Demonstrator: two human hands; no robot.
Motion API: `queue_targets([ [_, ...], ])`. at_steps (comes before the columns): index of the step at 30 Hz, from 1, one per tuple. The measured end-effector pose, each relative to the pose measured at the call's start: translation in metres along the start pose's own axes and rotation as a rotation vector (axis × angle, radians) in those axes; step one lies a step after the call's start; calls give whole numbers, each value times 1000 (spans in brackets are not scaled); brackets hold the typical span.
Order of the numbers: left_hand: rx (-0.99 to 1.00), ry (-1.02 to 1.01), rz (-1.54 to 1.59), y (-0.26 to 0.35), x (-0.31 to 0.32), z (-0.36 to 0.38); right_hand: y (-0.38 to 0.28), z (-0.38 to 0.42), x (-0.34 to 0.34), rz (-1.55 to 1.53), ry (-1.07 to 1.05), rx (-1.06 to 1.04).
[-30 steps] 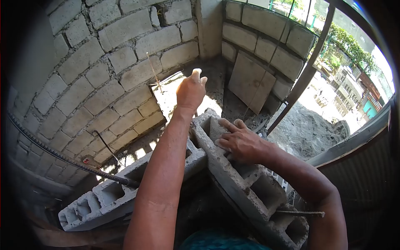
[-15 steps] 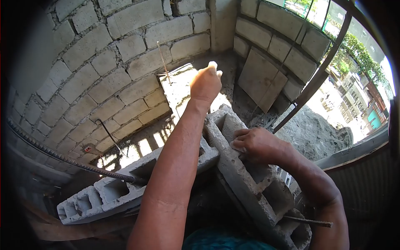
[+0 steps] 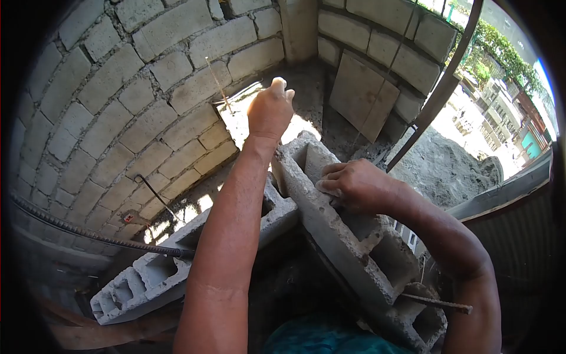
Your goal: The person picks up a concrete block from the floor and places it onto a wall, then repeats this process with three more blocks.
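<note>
My left hand reaches out past the far end of a grey concrete hollow block. Its fingers are curled closed, and what they hold, if anything, is hidden. Over the upper edge of that same block, my right hand is bent with its fingertips down at a hollow core, gripping the block. The block lies at an angle along the top of a low wall, its open cores facing up. Against its left side stands another row of hollow blocks, partly covered by my left forearm.
A ribbed steel bar juts from the left row, and a shorter bar sticks out near my right forearm. A block wall rises behind. A square board leans in the corner. Outside lies a grey sand pile.
The view has shifted a little, moving the scene slightly left and up at the far side. Both hands keep nearly the same places relative to the block.
</note>
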State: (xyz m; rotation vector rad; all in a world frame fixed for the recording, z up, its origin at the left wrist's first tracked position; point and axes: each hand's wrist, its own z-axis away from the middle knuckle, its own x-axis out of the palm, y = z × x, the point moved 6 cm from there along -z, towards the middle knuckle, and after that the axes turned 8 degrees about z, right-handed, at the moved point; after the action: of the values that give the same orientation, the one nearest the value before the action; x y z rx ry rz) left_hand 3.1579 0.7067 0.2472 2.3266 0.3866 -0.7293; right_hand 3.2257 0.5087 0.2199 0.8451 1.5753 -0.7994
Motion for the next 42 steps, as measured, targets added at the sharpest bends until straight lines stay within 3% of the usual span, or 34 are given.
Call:
queue_targets([
  [5, -53, -20, -36, -5, 9, -10, 4, -5, 0, 25, -75, -2],
  [15, -104, -97, -7, 8, 2, 3, -3, 2, 3, -104, 206, -86],
  [18, -83, -109, -15, 12, -2, 10, -8, 3, 6, -149, 24, 5],
  [21, -514, -171, 366, -1, -25, 22, -5, 2, 9, -138, 82, 4],
  [22, -532, -324, 238, -2, -40, 26, -6, 1, 8, -143, 83, -2],
  [25, -407, -717, -336, 7, -55, 64, -10, 4, 3, -146, 141, 30],
  [26, -408, -708, -337, 14, -56, 73, -10, 6, 0, -148, 193, 74],
  [29, -297, -652, -444, 36, -49, 92, -7, 9, -2, -9, 165, 236],
  [31, -92, -287, -431, 55, -57, 87, -10, 14, -4, 27, 220, 282],
  [33, -100, -307, -478, 57, -47, 90, -12, 17, -9, 57, 273, 332],
  [35, 215, -395, -429, 77, -29, 96, -2, 19, 4, -64, -71, 565],
  [37, 265, -485, -357, 73, -10, 95, -2, 23, 11, -73, -39, 587],
  [39, 602, -282, -503, 71, 2, 93, -2, 24, 7, -66, 9, 601],
  [41, 517, -200, -514, 88, -22, 73, -9, 33, 4, -179, -62, 662],
  [42, 384, -128, -431, 90, -40, 65, -12, 41, 3, -211, -152, 734],
])
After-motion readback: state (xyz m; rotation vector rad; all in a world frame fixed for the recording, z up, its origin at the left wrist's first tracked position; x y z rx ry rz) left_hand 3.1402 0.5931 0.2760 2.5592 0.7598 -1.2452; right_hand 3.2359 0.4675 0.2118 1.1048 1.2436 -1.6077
